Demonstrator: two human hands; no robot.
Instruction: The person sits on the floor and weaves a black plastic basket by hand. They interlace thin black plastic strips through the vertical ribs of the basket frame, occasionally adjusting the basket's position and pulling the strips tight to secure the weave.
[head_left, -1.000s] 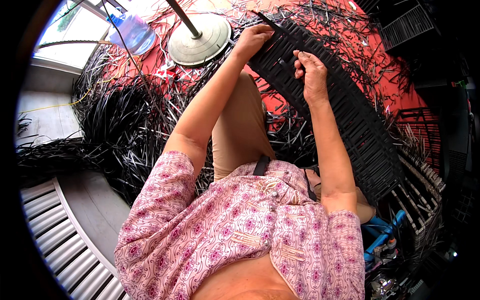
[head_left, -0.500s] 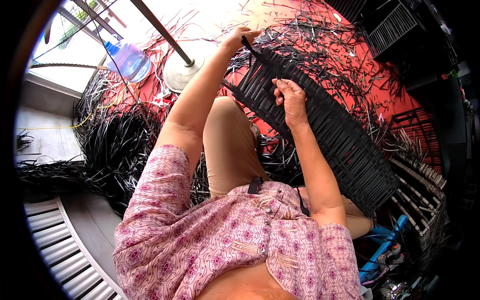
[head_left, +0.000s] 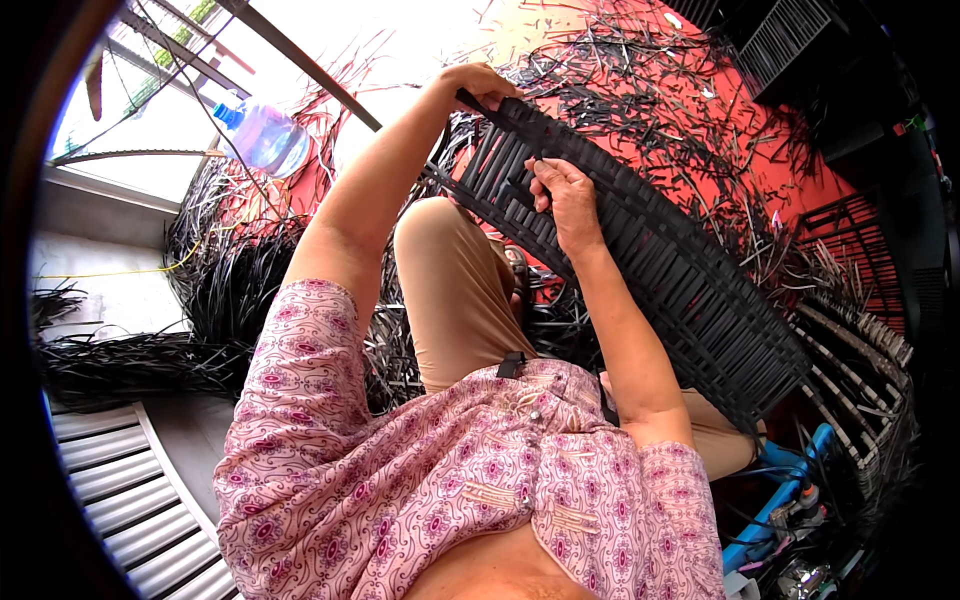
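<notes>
A long black woven panel (head_left: 675, 270) made of flat strips slants across my lap, its far end up and to the left. At that far end my left hand (head_left: 485, 85) is bent over the corner, fingers closed on a black strip (head_left: 468, 98). My right hand (head_left: 567, 200) is over the panel near its far part, thumb and fingers pinched together. A dark bit, seemingly a strip end, shows at its fingertips; the rest of what it holds is hidden.
Cut black strips (head_left: 640, 110) litter the red floor (head_left: 790, 190). A heap of long strips (head_left: 225, 290) lies left. Beyond stands a blue water jug (head_left: 265, 140) near a metal pole (head_left: 310, 65). A blue plastic frame (head_left: 780, 500) sits at lower right, a slatted bench (head_left: 130, 490) at lower left.
My left hand has come down onto the panel's corner, and the strip that stood up beside it now lies lower. My right hand has shifted slightly left, still pinched. The view has turned a little.
</notes>
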